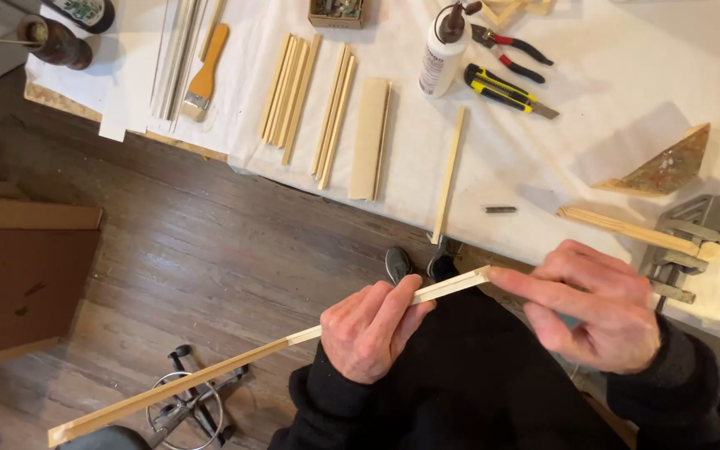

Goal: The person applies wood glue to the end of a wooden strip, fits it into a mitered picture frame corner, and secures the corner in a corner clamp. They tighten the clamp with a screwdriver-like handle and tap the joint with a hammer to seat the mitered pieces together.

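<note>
Head cam — checking the long wood strip [210,375] over the lap

Left hand [370,329] is gripping it mid-length, right hand [597,307] is pinching its near end — looks like inspection; next move probably wants a steady hold

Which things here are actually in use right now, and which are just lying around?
In use:
- long wood strip
- left hand, gripping it mid-length
- right hand, fingertips on its end

Lying about:
- glue bottle
- utility knife
- pliers
- brush
- strip bundles
- single strip
- wooden triangle
- corner clamp
- cardboard box
</note>
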